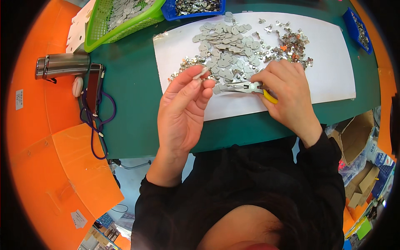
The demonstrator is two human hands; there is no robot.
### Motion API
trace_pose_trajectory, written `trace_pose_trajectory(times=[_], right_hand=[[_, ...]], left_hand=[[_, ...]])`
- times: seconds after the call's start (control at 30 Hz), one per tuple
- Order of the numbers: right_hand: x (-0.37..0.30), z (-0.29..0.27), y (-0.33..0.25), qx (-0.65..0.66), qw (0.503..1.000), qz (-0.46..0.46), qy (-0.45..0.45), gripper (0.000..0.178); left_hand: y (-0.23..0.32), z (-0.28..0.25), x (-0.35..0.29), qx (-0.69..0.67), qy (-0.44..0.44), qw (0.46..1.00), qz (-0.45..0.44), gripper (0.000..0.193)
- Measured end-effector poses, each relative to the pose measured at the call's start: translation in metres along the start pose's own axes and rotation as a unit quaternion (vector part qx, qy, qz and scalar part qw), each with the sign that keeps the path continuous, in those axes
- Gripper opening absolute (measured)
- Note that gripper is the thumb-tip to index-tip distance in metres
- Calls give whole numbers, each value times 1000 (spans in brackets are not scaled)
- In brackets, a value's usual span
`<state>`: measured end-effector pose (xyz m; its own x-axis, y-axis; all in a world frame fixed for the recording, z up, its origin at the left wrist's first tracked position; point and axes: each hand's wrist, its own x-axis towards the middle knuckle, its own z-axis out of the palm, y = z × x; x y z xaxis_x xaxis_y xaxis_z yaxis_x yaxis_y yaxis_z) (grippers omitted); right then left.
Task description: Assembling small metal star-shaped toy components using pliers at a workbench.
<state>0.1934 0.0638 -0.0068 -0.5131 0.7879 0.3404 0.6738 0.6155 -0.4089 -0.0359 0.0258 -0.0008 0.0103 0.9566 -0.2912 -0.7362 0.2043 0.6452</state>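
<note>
Between the thumb and fingers of my left hand (183, 108) is a small grey flat piece (201, 73), raised above the white sheet (233, 109). My right hand (287, 87) is closed round the yellow handles of long-nose pliers (252, 87). The pliers' jaws point left, their tip by another grey piece (218, 88), though I cannot tell if they grip it. Beyond both hands spreads a pile of grey flat pieces (225, 39). Small metal clips (293, 43) are heaped right of it, and more metal bits (191, 63) lie behind my left hand.
A green basket (125, 33) of grey pieces and a blue bin (193, 16) of metal parts stand at the back. Another blue bin (357, 31) sits far right. On the left are a steel flask (66, 65) and a phone (96, 89) with a purple cord (113, 109).
</note>
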Motion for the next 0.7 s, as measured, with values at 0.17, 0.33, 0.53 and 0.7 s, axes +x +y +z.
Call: trace_pose_trajectory(times=[0.17, 0.33, 0.53, 0.7], right_hand=[[2, -3, 1, 46, 998, 6, 46, 28], [18, -9, -10, 223, 966, 94, 86, 17], [26, -3, -14, 430, 881, 191, 46, 9], [25, 2, -11, 530, 827, 186, 31, 9]], left_hand=[[-2, 1, 6, -41, -9, 998, -36, 29], [-4, 19, 12, 14, -28, 998, -46, 25], [-12, 28, 24, 127, -68, 989, -34, 27], [-17, 26, 23, 158, -67, 984, -35, 31]])
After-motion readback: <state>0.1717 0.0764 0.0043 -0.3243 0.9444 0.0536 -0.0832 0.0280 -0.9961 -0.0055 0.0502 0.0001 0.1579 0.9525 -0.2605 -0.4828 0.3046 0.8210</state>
